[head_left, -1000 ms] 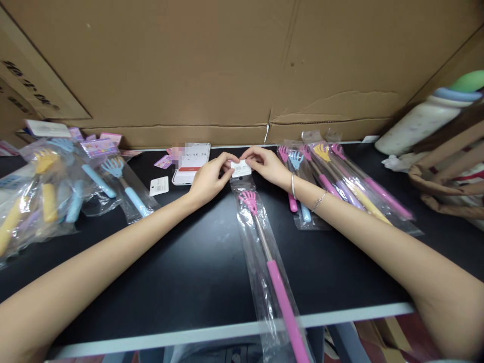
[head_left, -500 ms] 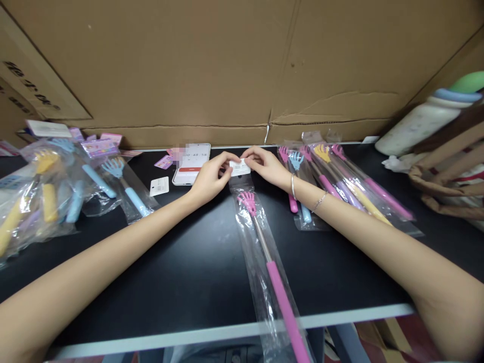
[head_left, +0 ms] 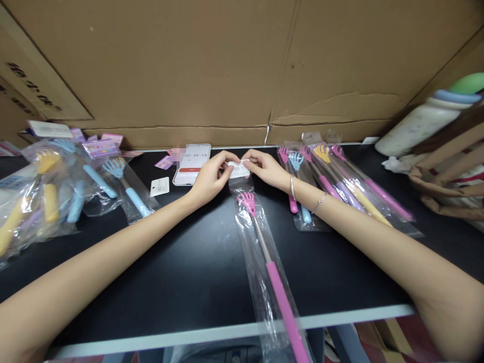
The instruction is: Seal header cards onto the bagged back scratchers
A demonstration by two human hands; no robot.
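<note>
Between my hands is a small white printed card [head_left: 239, 170] at the top end of a clear plastic sleeve. My left hand [head_left: 212, 176] pinches the card's left side, and my right hand [head_left: 265, 169] pinches its upper right corner. Inside the sleeve lies a pink back scratcher [head_left: 279, 290] with a claw-shaped head and a metal shaft. Its head points toward the card, while the handle sticks out over the table's front edge. Whether the card is joined to the sleeve, I cannot tell.
Bagged back scratchers [head_left: 49, 201] are heaped at the left; several more [head_left: 340, 181] lie side by side at the right. A phone [head_left: 188, 174] showing a timer and a white card [head_left: 159, 186] are left of my hands. Far right stand a bottle [head_left: 416, 123] and brown bag [head_left: 446, 176].
The card has tilted slightly between my fingers, and my right hand has dipped a little. The back scratcher and everything around it stay where they were.
</note>
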